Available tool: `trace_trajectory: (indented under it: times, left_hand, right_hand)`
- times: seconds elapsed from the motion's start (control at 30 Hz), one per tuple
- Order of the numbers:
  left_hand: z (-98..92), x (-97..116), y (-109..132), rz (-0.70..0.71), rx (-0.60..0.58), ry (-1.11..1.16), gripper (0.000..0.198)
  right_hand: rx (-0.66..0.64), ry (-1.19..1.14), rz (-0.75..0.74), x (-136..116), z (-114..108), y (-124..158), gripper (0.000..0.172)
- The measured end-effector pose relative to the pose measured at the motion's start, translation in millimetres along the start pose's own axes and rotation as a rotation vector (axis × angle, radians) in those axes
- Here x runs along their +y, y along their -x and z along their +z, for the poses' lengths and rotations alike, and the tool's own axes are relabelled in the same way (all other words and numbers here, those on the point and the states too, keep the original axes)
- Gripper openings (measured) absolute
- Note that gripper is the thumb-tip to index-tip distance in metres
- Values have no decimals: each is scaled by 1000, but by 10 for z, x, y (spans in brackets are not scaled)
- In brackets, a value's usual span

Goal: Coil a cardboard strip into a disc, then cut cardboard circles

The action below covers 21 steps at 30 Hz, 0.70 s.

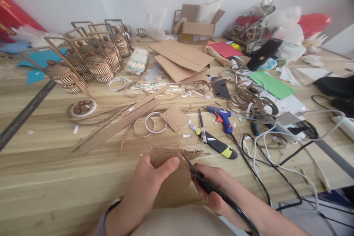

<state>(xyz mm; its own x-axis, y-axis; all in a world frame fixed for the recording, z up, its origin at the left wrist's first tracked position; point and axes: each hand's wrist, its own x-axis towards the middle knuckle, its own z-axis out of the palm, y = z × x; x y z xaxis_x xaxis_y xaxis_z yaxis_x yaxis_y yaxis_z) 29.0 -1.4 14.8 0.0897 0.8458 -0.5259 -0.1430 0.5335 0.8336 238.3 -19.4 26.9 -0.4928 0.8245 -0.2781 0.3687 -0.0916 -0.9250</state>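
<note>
My left hand (pixel 149 179) grips a piece of brown cardboard (pixel 174 180), its thumb lying across the top face. A round outline is drawn on the cardboard, and a partly cut strip sticks out at the upper right. Black-handled scissors (pixel 210 186) are in my right hand (pixel 212 180), with the blades at the cardboard's edge along the curve. Just beyond lie a yellow-and-black utility knife (pixel 218 145), a pen (pixel 202 127), a small cardboard square (pixel 175 117) and white rings (pixel 155 122).
A blue glue gun (pixel 222 116) lies right of centre, its cables (pixel 265 155) running down the right side. Small lidded baskets with tall handles (pixel 99 66) stand at the back left, near a bowl of brown balls (pixel 83 107). Cardboard sheets (pixel 182 55) and an open box (pixel 197 29) are behind.
</note>
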Motion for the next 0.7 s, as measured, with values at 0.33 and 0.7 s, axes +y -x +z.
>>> trace_trajectory:
  times: [0.33, 0.7]
  left_hand:
    - [64, 47, 46, -9, -44, 42, 39]
    - [57, 48, 40, -26, -57, 92, 44]
  right_hand:
    - [21, -52, -47, -16, 42, -32, 49]
    - [25, -36, -45, -46, 24, -47, 22]
